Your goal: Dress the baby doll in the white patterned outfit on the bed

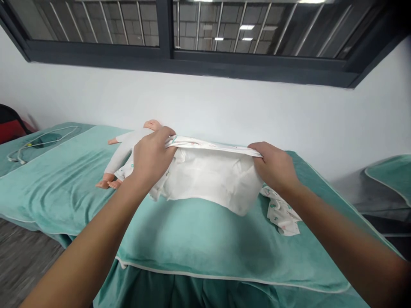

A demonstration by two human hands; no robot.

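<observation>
A white baby garment (208,175) with a small coloured print along its top edge is stretched between my hands, above the bed. My left hand (154,154) is closed on its left upper corner, while my right hand (274,164) pinches the right upper corner. The plain white side faces me and hangs down in loose folds. Behind my left hand lies a baby doll (123,152) in a white outfit, its torso partly hidden by that hand. Below my right forearm, another small printed cloth piece (282,211) rests on the bed, partly covered from view.
A green velvety cover (192,239) with white piping spreads over the bed. A white cable (22,152) lies at the far left near a red and black bag (11,124). The wall and a dark-framed window (192,62) stand behind; another green cover (391,175) is at right.
</observation>
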